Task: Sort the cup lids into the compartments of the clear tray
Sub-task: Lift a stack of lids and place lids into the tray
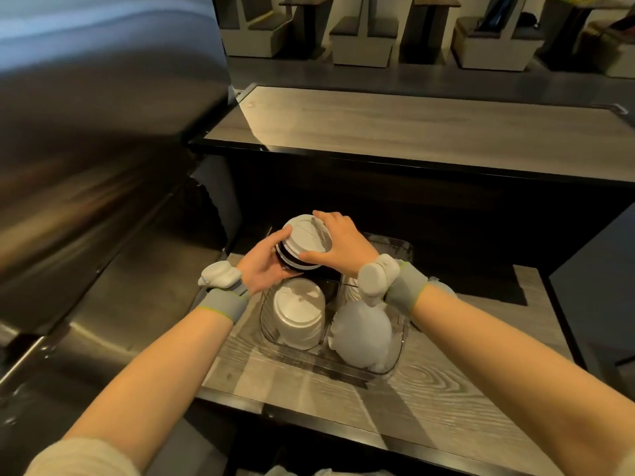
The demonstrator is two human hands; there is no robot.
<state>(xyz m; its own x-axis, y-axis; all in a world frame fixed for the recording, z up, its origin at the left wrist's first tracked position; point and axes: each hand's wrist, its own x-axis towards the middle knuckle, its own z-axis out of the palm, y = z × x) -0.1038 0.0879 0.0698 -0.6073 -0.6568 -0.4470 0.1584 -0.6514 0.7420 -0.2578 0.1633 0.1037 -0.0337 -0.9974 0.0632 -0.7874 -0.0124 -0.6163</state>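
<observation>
White lids (304, 237) w/ black ones under; clear tray (395, 367); grey woodgrain counter (446, 400).

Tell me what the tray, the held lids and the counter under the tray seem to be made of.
Tray: probably clear glossy plastic; you can see through its walls. Stack of lids: thin moulded plastic, white on top and dark beneath, with raised ridges and a soft sheen. Counter: grey wood grain, likely laminate, though real wood cannot be ruled out.
</observation>
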